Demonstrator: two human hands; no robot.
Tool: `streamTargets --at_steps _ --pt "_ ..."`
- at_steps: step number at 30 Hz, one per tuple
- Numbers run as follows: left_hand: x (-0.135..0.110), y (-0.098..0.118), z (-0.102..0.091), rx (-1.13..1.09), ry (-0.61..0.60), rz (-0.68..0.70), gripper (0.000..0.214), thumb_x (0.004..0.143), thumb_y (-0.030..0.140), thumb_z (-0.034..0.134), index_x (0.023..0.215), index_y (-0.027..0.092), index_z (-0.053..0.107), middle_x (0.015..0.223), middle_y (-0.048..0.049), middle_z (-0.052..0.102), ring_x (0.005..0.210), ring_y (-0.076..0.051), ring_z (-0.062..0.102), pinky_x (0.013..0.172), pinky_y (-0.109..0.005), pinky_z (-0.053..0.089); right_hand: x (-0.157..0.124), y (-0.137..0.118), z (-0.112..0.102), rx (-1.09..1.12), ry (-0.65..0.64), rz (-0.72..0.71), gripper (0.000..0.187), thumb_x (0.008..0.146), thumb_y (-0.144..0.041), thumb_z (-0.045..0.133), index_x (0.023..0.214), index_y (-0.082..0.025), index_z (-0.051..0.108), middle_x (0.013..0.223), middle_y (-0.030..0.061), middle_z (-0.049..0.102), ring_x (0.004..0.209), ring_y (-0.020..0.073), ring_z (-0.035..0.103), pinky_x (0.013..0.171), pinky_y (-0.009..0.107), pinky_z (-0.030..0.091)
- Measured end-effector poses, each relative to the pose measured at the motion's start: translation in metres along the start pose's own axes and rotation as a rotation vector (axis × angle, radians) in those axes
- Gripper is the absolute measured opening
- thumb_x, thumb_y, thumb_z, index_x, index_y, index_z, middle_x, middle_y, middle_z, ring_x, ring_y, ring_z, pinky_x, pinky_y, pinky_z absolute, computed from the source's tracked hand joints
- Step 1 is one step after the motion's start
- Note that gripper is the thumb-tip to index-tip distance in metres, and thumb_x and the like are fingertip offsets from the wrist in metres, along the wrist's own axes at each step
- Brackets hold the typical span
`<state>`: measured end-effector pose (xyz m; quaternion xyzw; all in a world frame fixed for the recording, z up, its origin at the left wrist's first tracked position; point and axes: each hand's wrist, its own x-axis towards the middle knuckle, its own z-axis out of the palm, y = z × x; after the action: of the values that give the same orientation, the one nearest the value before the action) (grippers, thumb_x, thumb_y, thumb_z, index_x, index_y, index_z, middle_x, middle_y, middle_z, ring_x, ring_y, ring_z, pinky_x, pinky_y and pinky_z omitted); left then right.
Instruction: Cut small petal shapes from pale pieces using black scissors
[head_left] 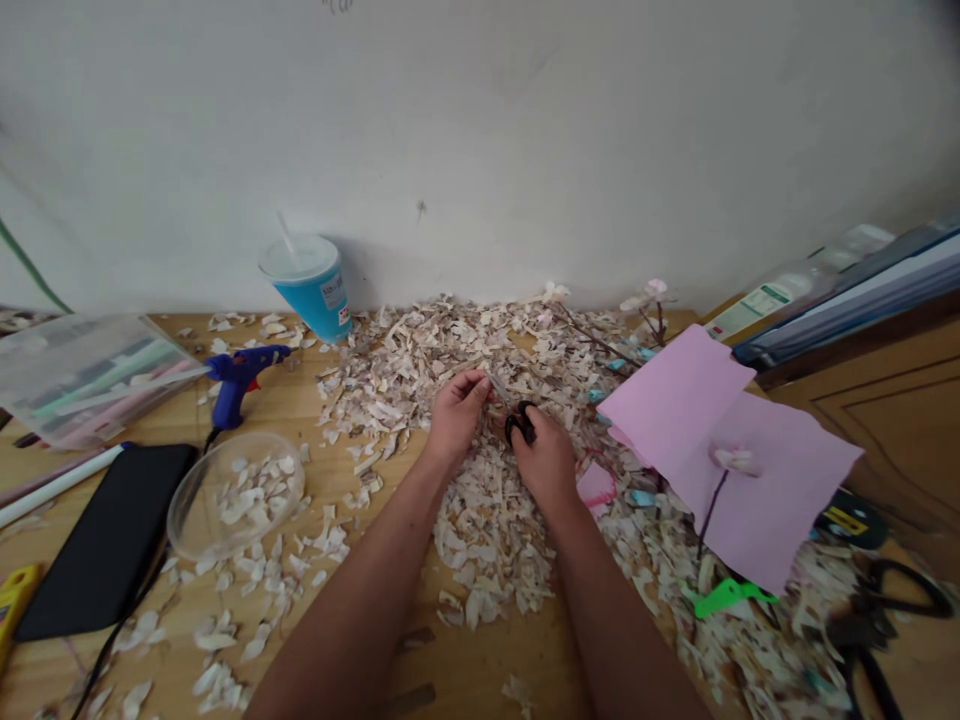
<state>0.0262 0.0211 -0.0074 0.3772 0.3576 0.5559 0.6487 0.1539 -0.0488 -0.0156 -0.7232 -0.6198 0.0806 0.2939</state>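
In the middle of the head view, my right hand [546,458] is closed round the black handles of a pair of scissors [519,422]. Their blades point up and left toward my left hand [456,415]. The fingertips of my left hand are pinched together by the blade tips; whatever small piece they hold is too small to make out. Both hands are above a heap of pale, dry, petal-like scraps [495,540] spread over the wooden table [480,665].
At left are a blue cup [311,295] with a straw, a blue glue gun [238,380], a round plastic dish [184,510] of scraps, and a black phone-like slab [105,540]. Pink paper sheets [679,395], flowered twigs [600,340], a green tool [727,597] and larger black-handled scissors [862,630] lie right.
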Motion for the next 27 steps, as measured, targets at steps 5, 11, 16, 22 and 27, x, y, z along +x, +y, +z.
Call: streamTargets --at_steps 5,11,16,22,27 --pt "-0.001 0.005 0.000 0.074 0.005 0.034 0.023 0.074 0.039 0.073 0.080 0.018 0.066 0.068 0.0010 0.061 0.064 -0.011 0.054 0.067 -0.024 0.043 0.000 0.001 0.001 -0.002 0.008 -0.009 0.025 0.087 -0.030 0.049 0.102 -0.018 0.066 0.096 0.0102 0.071 0.088 0.0244 0.062 0.080 0.035 0.045" --pt "-0.002 0.009 0.001 0.084 0.026 0.047 0.022 0.075 0.037 0.073 0.082 0.018 0.067 0.070 0.0010 0.062 0.065 -0.011 0.055 0.068 -0.024 0.044 -0.001 0.003 0.001 0.017 0.004 0.017 0.028 0.088 -0.030 0.048 0.102 -0.019 0.068 0.097 0.0108 0.072 0.087 0.0247 0.064 0.078 0.035 0.046" --pt "0.000 0.003 -0.001 0.035 0.038 0.063 0.025 0.076 0.040 0.073 0.089 0.018 0.070 0.087 -0.0014 0.068 0.066 -0.010 0.056 0.068 -0.024 0.046 -0.002 0.005 0.001 0.080 0.076 0.101 0.029 0.087 -0.033 0.048 0.102 -0.019 0.069 0.093 0.0103 0.072 0.082 0.0239 0.064 0.074 0.034 0.046" --pt "0.003 -0.002 -0.002 -0.081 0.017 0.023 0.027 0.071 0.039 0.078 0.087 0.019 0.069 0.080 0.0006 0.065 0.068 -0.010 0.058 0.070 -0.025 0.048 0.001 0.000 -0.001 0.001 0.125 0.021 0.029 0.085 -0.036 0.052 0.104 -0.017 0.063 0.093 0.0109 0.067 0.090 0.0255 0.058 0.083 0.038 0.044" --pt "0.002 -0.002 -0.001 -0.100 0.011 0.000 0.027 0.068 0.036 0.080 0.083 0.017 0.067 0.074 0.0014 0.064 0.065 -0.009 0.058 0.069 -0.024 0.047 0.000 -0.006 -0.003 -0.041 0.024 -0.035 0.023 0.085 -0.033 0.051 0.100 -0.018 0.061 0.093 0.0095 0.067 0.093 0.0257 0.057 0.086 0.038 0.041"
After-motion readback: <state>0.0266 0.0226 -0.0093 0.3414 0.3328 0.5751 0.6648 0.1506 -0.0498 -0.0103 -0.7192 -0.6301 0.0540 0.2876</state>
